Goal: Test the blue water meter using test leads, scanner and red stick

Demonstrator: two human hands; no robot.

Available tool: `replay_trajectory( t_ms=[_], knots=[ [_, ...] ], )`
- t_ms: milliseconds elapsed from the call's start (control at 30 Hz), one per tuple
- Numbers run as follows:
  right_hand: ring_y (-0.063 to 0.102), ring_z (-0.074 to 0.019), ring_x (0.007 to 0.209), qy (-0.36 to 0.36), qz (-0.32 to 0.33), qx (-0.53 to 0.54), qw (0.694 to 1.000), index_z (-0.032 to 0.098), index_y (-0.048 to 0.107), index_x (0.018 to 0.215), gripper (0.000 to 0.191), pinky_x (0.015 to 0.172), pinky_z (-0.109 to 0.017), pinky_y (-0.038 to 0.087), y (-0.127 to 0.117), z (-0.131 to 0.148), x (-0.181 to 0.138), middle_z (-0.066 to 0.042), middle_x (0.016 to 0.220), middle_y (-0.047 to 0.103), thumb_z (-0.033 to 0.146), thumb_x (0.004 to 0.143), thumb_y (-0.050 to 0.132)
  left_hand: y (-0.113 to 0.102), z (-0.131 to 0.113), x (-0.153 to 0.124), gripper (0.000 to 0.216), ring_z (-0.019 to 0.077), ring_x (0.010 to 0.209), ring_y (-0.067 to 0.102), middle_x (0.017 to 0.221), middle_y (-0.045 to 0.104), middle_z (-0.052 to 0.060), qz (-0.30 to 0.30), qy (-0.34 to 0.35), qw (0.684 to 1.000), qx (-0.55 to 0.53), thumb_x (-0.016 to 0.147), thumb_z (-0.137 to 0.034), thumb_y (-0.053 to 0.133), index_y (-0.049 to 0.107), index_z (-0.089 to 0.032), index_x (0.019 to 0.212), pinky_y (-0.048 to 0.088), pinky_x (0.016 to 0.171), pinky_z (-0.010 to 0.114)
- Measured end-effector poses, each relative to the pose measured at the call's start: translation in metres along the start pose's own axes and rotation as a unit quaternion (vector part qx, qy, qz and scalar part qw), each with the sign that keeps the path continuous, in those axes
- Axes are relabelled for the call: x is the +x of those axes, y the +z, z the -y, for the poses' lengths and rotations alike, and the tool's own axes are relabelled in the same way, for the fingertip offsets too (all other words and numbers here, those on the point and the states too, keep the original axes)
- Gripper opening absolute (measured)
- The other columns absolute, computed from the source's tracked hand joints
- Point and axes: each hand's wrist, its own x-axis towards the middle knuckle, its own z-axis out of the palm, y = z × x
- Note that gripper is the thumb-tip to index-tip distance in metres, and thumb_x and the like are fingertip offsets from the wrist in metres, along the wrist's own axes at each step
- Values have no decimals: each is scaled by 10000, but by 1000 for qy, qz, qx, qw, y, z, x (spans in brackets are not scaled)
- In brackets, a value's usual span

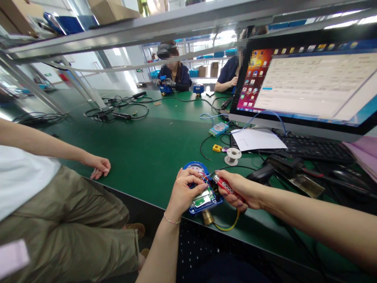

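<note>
At the near edge of the green table [147, 149] my left hand [184, 190] is closed round a blue water-meter housing [198, 169] with an exposed green circuit board [202, 199] and a brass fitting [207, 217] below. My right hand [240, 190] grips a red pen-like tool [225, 184], its tip at the red wires on top of the board. A yellow wire [229, 227] loops under the meter.
A monitor [309, 82] and keyboard [312, 147] stand at the right, with a paper sheet [256, 139], a solder spool [233, 156] and another meter [218, 129] nearby. A seated person's hand [98, 165] rests on the table at left. Two people work at the far end. Cables lie at back left.
</note>
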Motion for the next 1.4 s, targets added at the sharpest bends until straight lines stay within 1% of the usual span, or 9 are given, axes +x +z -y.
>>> replay_trajectory(
  t_ms=[167,433,767,967,1033,1100,1233,1300,1400],
  knots=[
    [228,-58,294,11,-5,26,1000,177,350,567,574,279,-138,126,3,1,-2,50,379,249,612,893,165,-2,2,-1,69,200,909,541,864,602,30,-2,-2,1000,-9,653,-245,731,678,-214,620,274,1035,482],
    [221,-58,289,46,28,71,996,183,343,572,531,274,-134,118,-2,3,3,53,383,243,568,883,149,-2,3,-1,71,196,902,533,861,591,28,4,0,1000,-16,653,-242,730,675,-210,622,273,1028,485],
    [222,-55,279,51,37,76,995,179,340,559,454,271,-136,114,-3,5,3,47,393,242,462,862,155,-2,0,-2,71,199,904,531,868,585,29,7,-8,1000,-15,638,-233,737,676,-214,605,253,1039,500],
    [236,-56,284,41,36,63,997,178,353,577,549,280,-139,117,-1,3,1,52,386,252,559,897,119,-3,3,-1,74,201,903,538,869,593,31,9,-4,1000,-10,639,-254,729,674,-210,616,308,996,459],
    [243,-54,291,-3,16,35,999,177,367,589,610,289,-146,130,-3,0,2,54,388,278,664,877,140,-6,2,0,99,198,888,550,856,605,30,10,-2,1000,-19,656,-273,713,660,-198,618,347,952,420],
    [252,-54,300,-98,-19,-5,995,179,375,593,610,300,-159,151,-9,-2,6,60,383,296,722,840,249,-9,1,1,127,186,851,559,824,619,25,2,-4,1000,-29,695,-296,674,641,-186,641,386,882,368],
    [277,-53,339,-332,-107,-94,932,153,505,674,421,345,-179,199,-24,-1,20,82,374,330,551,722,634,-15,-3,5,145,153,760,550,773,621,8,-22,-26,999,-18,757,-314,605,618,-175,720,412,732,280],
    [295,-52,367,-377,-135,-122,908,127,584,784,361,368,-185,215,-29,1,27,87,405,360,433,649,721,-16,-5,7,136,146,752,554,784,626,5,-26,-32,999,-1,762,-308,601,621,-174,755,417,715,264],
    [312,-53,399,-385,-135,-133,903,109,628,821,341,393,-196,225,-28,2,34,83,443,375,358,613,731,-15,-9,8,114,145,778,567,815,636,8,-28,-11,999,37,767,-285,600,634,-178,787,430,744,262]
  ],
)
